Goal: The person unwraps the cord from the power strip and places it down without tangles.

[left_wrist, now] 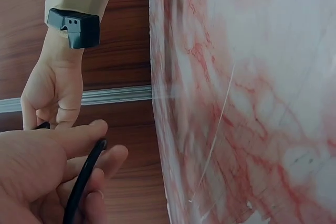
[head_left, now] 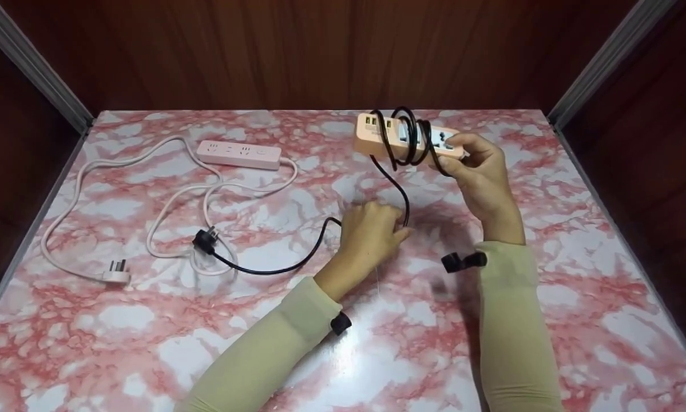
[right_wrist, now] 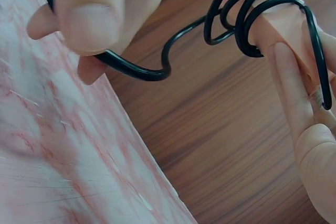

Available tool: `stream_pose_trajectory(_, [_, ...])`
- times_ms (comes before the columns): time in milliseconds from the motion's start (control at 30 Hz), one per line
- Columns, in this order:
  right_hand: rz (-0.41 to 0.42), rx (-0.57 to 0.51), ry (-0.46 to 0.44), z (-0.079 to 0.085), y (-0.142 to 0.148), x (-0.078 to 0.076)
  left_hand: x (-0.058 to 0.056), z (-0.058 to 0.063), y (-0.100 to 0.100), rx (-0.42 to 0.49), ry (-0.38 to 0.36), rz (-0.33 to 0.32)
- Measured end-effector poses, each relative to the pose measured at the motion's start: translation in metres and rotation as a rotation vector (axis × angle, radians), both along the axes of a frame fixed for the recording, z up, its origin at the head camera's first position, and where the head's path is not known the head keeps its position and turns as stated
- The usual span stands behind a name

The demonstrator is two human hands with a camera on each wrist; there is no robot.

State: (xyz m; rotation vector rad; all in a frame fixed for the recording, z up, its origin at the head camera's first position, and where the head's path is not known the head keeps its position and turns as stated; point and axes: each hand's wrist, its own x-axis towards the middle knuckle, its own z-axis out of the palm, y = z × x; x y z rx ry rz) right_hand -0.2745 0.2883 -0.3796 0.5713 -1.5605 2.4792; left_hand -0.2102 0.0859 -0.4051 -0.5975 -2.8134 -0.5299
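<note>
An orange power strip (head_left: 369,137) with white socket faces is held up over the back right of the table by my right hand (head_left: 483,177), fingers and thumb gripping its right end. Several loops of its black cord (head_left: 414,140) are wound round the strip's body. From the strip the cord drops to my left hand (head_left: 371,232), which grips it between thumb and fingers, as the left wrist view shows with the cord (left_wrist: 84,179) crossing the fingers. Beyond the left hand the cord runs left along the table to a black plug (head_left: 205,240) with its prongs up.
A pink power strip (head_left: 240,155) lies at the back left, its pale cord (head_left: 79,189) spread in loose curves. That cord ends in a white plug (head_left: 116,274) near the left edge. The black plug lies over part of the pale cord. Brown wood-grain panels (head_left: 222,51) enclose the marbled table (head_left: 423,366).
</note>
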Motion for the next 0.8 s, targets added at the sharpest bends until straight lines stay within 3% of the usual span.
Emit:
stream_pose_trajectory(233, [0.069,-0.097,-0.017,0.001,0.003,0.001,-0.003,-0.007,-0.012,0.074,-0.002,-0.030])
stream_pose_trajectory(433, [0.105,-0.132,-0.014,0.002,0.005,0.002,-0.011,-0.011,-0.027,0.156,-0.039,-0.015])
stream_pose_trajectory(800, [0.103,-0.129,0.000,0.003,0.006,0.003,-0.019,-0.015,-0.045,0.254,0.065,0.054])
